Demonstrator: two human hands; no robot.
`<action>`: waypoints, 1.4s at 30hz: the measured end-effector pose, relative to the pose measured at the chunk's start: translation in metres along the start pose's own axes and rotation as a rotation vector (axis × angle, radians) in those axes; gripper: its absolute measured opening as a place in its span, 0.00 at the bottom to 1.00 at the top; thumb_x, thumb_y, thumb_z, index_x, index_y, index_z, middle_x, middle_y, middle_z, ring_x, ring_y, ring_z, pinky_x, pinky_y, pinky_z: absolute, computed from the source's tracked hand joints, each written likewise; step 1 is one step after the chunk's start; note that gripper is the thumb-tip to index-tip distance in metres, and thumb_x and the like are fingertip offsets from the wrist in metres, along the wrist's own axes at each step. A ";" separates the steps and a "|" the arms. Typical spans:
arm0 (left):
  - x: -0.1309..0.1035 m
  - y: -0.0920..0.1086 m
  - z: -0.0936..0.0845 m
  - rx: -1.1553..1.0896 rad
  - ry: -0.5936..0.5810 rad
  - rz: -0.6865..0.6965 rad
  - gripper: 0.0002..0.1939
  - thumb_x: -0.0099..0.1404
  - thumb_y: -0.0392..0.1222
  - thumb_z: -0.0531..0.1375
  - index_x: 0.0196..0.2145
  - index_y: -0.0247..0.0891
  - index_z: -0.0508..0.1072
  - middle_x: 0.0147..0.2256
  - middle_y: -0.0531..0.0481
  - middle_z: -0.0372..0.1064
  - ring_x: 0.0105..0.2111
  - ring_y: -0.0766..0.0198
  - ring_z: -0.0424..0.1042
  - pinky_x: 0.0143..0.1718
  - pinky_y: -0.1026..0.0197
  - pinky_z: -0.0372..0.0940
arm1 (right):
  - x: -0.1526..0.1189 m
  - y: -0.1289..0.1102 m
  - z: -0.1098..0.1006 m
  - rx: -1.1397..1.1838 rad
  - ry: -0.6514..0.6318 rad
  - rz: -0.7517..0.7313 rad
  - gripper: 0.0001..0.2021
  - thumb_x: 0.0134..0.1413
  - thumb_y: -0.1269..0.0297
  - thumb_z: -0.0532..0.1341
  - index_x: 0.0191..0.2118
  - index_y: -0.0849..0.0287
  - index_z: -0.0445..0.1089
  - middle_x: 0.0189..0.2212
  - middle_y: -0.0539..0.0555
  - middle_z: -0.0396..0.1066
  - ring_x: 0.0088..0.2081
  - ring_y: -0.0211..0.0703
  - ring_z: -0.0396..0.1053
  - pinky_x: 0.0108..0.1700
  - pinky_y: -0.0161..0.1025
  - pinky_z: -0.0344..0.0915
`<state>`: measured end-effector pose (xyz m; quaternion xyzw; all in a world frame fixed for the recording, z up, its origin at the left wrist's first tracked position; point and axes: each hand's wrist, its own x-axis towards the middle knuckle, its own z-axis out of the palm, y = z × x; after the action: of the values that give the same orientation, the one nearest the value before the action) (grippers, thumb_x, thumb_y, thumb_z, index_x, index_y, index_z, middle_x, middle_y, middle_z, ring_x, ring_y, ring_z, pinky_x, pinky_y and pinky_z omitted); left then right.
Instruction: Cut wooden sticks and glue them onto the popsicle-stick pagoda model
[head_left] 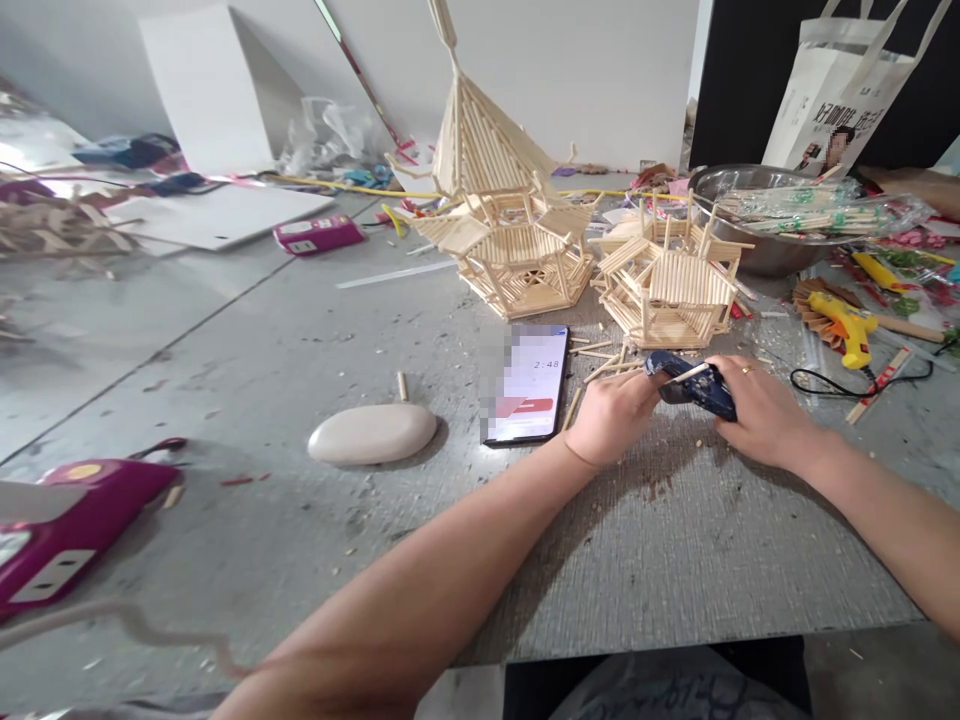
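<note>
My right hand (757,405) is closed round the dark blue handles of a cutting tool (701,385), just in front of the smaller wooden stick model (675,290). A thin wooden stick (688,374) lies across the tool's jaws. At the tool's left end, my left hand (615,410) has its fingers pressed together by the stick; the fingertips are partly hidden, so its exact hold is unclear. Short cut sticks (596,350) lie on the table behind my left hand. A phone (529,385) rests flat to its left.
A larger pagoda-like stick model (517,220) stands behind the phone. At the right are a metal bowl (780,255) of wrapped sticks and a yellow glue gun (847,325) with a black cord. A pale oval case (373,434) and magenta power strips (82,520) lie left.
</note>
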<state>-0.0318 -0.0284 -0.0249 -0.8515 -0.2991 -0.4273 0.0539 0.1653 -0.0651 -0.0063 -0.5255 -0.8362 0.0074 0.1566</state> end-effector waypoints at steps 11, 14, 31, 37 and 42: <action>0.006 0.009 -0.006 -0.696 -0.333 -0.540 0.14 0.61 0.40 0.49 0.20 0.34 0.66 0.14 0.57 0.58 0.12 0.75 0.56 0.14 0.70 0.53 | 0.000 0.007 -0.005 0.060 -0.050 -0.055 0.25 0.42 0.69 0.53 0.51 0.63 0.53 0.45 0.64 0.63 0.47 0.54 0.61 0.46 0.48 0.59; 0.010 0.010 -0.011 -0.685 -0.376 -0.517 0.14 0.60 0.40 0.49 0.20 0.35 0.66 0.14 0.57 0.57 0.13 0.75 0.55 0.16 0.70 0.52 | 0.001 0.006 -0.005 0.043 -0.044 -0.039 0.25 0.42 0.69 0.53 0.51 0.64 0.53 0.45 0.64 0.63 0.46 0.54 0.62 0.45 0.48 0.60; 0.012 0.010 -0.014 -0.567 -0.297 -0.309 0.15 0.61 0.38 0.49 0.17 0.36 0.60 0.16 0.57 0.52 0.19 0.73 0.55 0.20 0.69 0.52 | -0.001 0.006 -0.003 -0.071 -0.012 -0.001 0.23 0.42 0.67 0.54 0.49 0.65 0.57 0.42 0.64 0.67 0.42 0.54 0.66 0.39 0.46 0.61; 0.012 0.011 -0.016 -0.581 -0.309 -0.316 0.14 0.61 0.37 0.49 0.17 0.36 0.58 0.16 0.57 0.52 0.19 0.73 0.54 0.20 0.68 0.52 | -0.001 0.006 -0.004 -0.082 -0.012 0.001 0.23 0.42 0.67 0.54 0.48 0.64 0.57 0.39 0.62 0.68 0.39 0.53 0.66 0.37 0.45 0.60; 0.012 0.011 -0.015 -0.586 -0.315 -0.352 0.15 0.61 0.38 0.49 0.17 0.37 0.57 0.16 0.57 0.52 0.18 0.73 0.53 0.18 0.68 0.50 | -0.001 0.005 -0.004 -0.119 -0.015 0.013 0.19 0.43 0.66 0.54 0.45 0.63 0.60 0.36 0.60 0.69 0.37 0.51 0.67 0.34 0.42 0.58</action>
<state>-0.0313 -0.0369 -0.0046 -0.8216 -0.3104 -0.3613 -0.3130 0.1717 -0.0645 -0.0037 -0.5392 -0.8329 -0.0377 0.1188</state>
